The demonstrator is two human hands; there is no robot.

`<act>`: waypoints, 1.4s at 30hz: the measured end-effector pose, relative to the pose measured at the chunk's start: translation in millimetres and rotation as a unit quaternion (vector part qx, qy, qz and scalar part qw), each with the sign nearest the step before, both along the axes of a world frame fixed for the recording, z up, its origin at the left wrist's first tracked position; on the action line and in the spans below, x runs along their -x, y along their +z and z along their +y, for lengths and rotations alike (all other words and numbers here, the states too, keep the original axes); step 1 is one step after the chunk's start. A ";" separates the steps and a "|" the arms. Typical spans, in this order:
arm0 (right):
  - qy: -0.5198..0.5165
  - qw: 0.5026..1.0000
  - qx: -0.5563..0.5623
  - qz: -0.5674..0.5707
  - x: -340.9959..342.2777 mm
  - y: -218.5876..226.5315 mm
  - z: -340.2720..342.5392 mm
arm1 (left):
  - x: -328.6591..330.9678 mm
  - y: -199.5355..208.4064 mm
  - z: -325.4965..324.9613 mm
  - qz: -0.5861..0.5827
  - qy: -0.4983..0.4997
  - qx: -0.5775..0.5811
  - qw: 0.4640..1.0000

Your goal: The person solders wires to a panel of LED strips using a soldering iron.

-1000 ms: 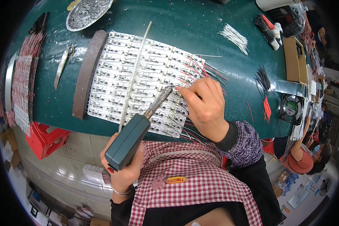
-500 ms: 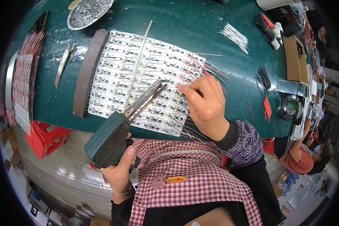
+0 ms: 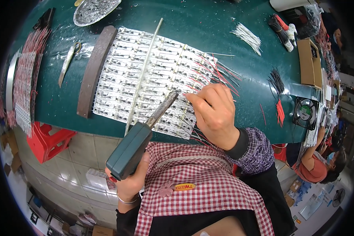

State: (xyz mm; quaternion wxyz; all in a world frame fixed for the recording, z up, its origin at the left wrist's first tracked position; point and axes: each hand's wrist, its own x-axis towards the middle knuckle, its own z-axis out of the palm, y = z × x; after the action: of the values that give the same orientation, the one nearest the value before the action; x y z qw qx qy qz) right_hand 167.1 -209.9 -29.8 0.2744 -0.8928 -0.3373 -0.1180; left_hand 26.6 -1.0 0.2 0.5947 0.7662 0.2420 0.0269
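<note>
My left hand (image 3: 134,179) is closed round the handle of a dark green soldering gun (image 3: 129,148). The gun's tip points away to the upper right and meets the board panel close to my right fingertips. My right hand (image 3: 215,114) pinches a thin wire, mostly hidden by the fingers, over the right part of the panel. That white circuit board panel (image 3: 120,84) carries rows of small components and short wires. Red and white wires (image 3: 221,75) stick out past its right edge. A thin pale rod (image 3: 144,69) lies across the panel.
A dark brown bar (image 3: 93,80) lies along the panel's left edge. Further left are scissors (image 3: 68,65) and wired panels (image 3: 26,78); a foil-like dish (image 3: 91,12) stands behind. White wires (image 3: 246,38), black wires (image 3: 277,80), red wires (image 3: 279,113) and a fan (image 3: 305,113) lie right.
The soldering gun has swung right and turned, its tip now nearer my right fingertips. My right hand has shifted slightly down, and the panel sits a little higher and further right in view.
</note>
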 end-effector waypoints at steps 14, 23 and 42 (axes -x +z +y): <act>-0.010 1.000 0.022 0.000 1.6 1.1 3.7 | -10.2 3.9 -0.8 -0.026 -0.043 -0.052 0.997; -0.015 1.000 0.019 -0.007 2.6 0.4 4.3 | 14.0 -3.9 0.0 0.001 0.067 0.101 0.993; -0.002 1.000 -0.006 -0.002 13.7 -2.1 5.4 | 7.4 -2.3 1.3 -0.038 -0.003 -0.016 0.999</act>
State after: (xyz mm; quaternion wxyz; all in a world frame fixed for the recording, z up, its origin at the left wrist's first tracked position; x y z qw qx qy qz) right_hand 153.5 -204.5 -31.9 0.2789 -0.8915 -0.3356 -0.1217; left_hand 19.2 0.3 -2.0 0.5914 0.7747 0.2163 0.0583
